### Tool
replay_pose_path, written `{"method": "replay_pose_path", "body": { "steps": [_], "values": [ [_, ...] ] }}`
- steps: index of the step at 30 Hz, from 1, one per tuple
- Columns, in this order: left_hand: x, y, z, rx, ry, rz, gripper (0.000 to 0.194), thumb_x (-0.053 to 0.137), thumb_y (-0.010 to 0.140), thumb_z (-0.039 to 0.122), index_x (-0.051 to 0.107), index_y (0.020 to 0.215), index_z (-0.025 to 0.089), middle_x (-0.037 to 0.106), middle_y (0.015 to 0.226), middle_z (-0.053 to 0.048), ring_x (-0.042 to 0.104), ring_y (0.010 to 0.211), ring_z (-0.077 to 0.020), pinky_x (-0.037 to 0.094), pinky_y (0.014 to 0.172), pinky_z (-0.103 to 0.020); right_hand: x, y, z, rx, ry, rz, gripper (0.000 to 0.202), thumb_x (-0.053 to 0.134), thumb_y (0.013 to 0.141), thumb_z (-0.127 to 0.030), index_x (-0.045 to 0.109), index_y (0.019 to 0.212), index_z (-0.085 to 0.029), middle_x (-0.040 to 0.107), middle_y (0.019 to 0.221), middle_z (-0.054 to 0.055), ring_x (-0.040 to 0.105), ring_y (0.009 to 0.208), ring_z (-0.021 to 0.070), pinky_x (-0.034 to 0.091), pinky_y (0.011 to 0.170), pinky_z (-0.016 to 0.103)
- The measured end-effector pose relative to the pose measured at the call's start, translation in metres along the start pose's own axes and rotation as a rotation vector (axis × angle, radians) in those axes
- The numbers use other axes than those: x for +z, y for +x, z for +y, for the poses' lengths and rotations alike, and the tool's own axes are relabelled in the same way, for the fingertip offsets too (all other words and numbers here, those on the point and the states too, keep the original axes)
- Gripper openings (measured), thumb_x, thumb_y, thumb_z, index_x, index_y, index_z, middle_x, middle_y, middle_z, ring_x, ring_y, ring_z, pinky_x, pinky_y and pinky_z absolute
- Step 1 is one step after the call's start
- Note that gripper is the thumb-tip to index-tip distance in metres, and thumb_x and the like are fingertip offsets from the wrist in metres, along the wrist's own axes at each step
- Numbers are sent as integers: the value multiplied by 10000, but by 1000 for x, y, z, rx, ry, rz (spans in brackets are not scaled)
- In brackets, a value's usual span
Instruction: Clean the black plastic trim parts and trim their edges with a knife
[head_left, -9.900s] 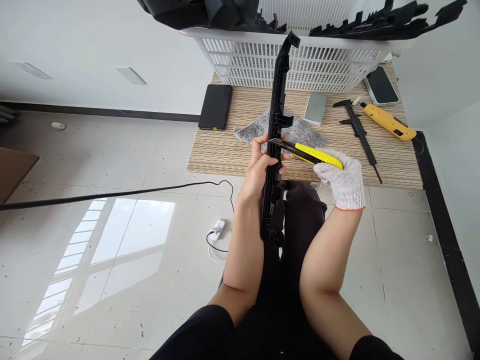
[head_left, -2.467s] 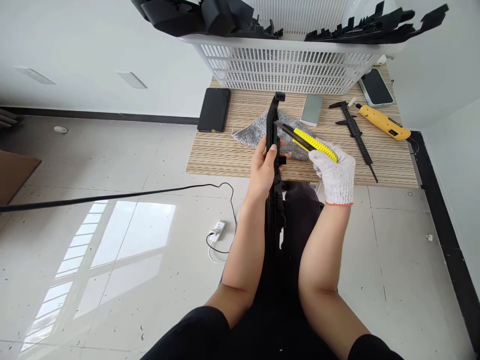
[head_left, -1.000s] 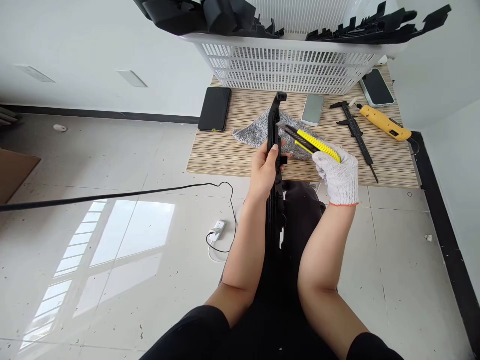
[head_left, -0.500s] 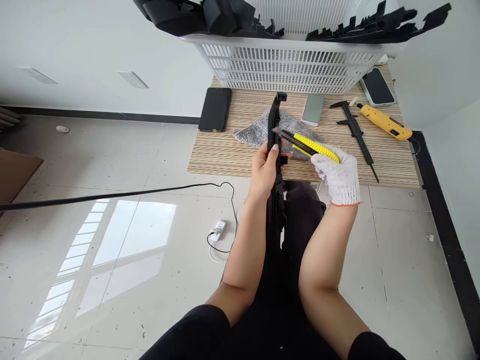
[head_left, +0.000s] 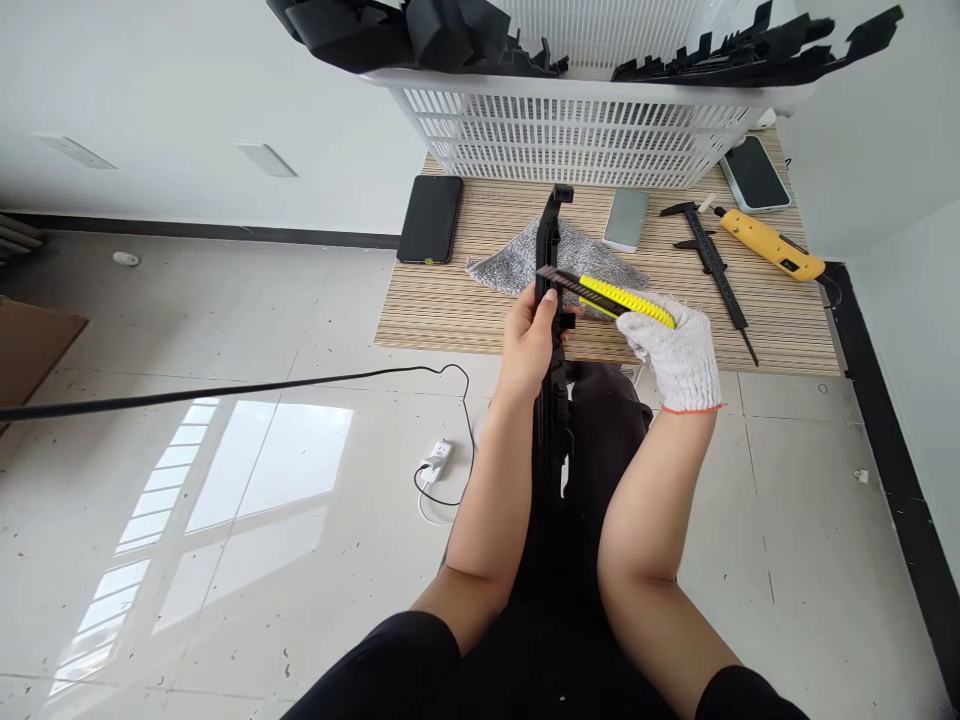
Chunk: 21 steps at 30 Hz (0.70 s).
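My bare left hand (head_left: 531,335) is closed around a long black plastic part (head_left: 550,400), which stands lengthwise in front of me, its top end over the table. In a white knitted glove, my right hand (head_left: 675,345) grips a yellow utility knife (head_left: 626,298). The knife's blade points left and lies across the black part, just above my left thumb; whether it touches the surface is hard to tell. Behind the part, a grey cloth (head_left: 510,262) is spread on the wooden table (head_left: 427,310).
A white basket (head_left: 540,130) with black parts (head_left: 450,35) stands at the back. On the table are a black tablet (head_left: 430,219), a grey-green box (head_left: 625,219), a caliper (head_left: 716,272), a yellow tool (head_left: 772,243) and a phone (head_left: 754,174). A cable (head_left: 225,388) crosses at left.
The knife in my right hand has shifted slightly left and down, so its blade now reaches across the black part. My left hand and the part stay in place.
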<state>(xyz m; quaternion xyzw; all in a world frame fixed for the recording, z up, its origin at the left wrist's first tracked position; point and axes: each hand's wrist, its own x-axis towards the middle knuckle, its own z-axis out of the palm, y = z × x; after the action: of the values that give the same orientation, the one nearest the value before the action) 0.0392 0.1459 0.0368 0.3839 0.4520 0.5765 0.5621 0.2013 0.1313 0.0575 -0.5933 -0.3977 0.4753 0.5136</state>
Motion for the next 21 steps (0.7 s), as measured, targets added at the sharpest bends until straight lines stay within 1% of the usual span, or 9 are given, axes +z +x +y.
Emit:
{"method": "replay_pose_path", "body": {
  "steps": [1, 5, 8, 11, 12, 15, 18, 19, 21],
  "values": [
    [0, 0, 0, -2, 4, -2, 261, 606, 925, 422, 685, 1065, 217, 727, 1156, -68, 717, 985, -203, 482, 576, -218, 0, 0, 0, 0, -2, -7, 384, 816, 643, -275, 768, 1011, -179, 545, 575, -55, 428, 479, 53, 333, 412, 187],
    [0, -1, 0, 4, 5, 6, 271, 618, 909, 424, 693, 1068, 217, 718, 1182, -73, 716, 956, -198, 473, 559, -216, -2, -1, 0, -18, 54, 63, 373, 788, 666, -278, 758, 1028, -191, 530, 567, -65, 411, 463, 50, 320, 403, 186],
    [-1, -1, 0, 8, -1, 2, 257, 607, 913, 414, 686, 1049, 210, 717, 1163, -78, 717, 941, -195, 479, 567, -227, -4, -1, 1, -16, 20, 8, 358, 789, 652, -257, 762, 1002, -186, 513, 553, -67, 407, 465, 54, 324, 406, 189],
    [-1, 0, 0, 1, 16, -1, 245, 585, 923, 401, 667, 1054, 211, 707, 1174, -73, 716, 928, -182, 477, 565, -223, -4, -2, 1, -35, 22, 80, 351, 773, 667, -269, 755, 1006, -183, 518, 572, -67, 399, 460, 49, 321, 403, 191],
    [-2, 0, 0, 1, 23, -5, 243, 582, 922, 395, 662, 1056, 209, 706, 1169, -70, 716, 928, -180, 475, 562, -218, -4, -2, 1, -37, 19, 85, 357, 772, 667, -269, 754, 1012, -180, 522, 576, -66, 403, 462, 49, 322, 404, 191],
    [-2, 0, -1, 15, 35, -25, 238, 594, 906, 370, 657, 1061, 201, 710, 1117, -67, 715, 940, -184, 473, 563, -212, -3, -2, 1, -32, -29, 25, 385, 778, 659, -251, 754, 1033, -166, 539, 592, -58, 435, 485, 56, 342, 419, 191],
    [-3, -1, -3, 50, 57, -37, 242, 646, 864, 333, 660, 1072, 211, 704, 1134, -60, 702, 948, -182, 479, 576, -218, -3, -1, 1, -45, -24, 86, 387, 747, 693, -274, 745, 1066, -172, 537, 603, -57, 431, 477, 54, 339, 415, 190],
    [-4, -1, -3, 65, 74, -42, 242, 665, 849, 322, 663, 1064, 213, 704, 1132, -56, 697, 940, -180, 484, 585, -222, -4, -1, 2, -44, -20, 88, 390, 748, 694, -279, 745, 1069, -172, 536, 601, -58, 426, 474, 53, 335, 412, 189],
    [-5, 0, -4, 89, 110, -54, 229, 682, 831, 312, 667, 1035, 208, 711, 1087, -52, 687, 918, -178, 501, 613, -234, -5, -1, 2, -29, -31, 28, 410, 773, 671, -275, 749, 1066, -168, 539, 595, -57, 428, 478, 54, 339, 417, 190]
  ]
}}
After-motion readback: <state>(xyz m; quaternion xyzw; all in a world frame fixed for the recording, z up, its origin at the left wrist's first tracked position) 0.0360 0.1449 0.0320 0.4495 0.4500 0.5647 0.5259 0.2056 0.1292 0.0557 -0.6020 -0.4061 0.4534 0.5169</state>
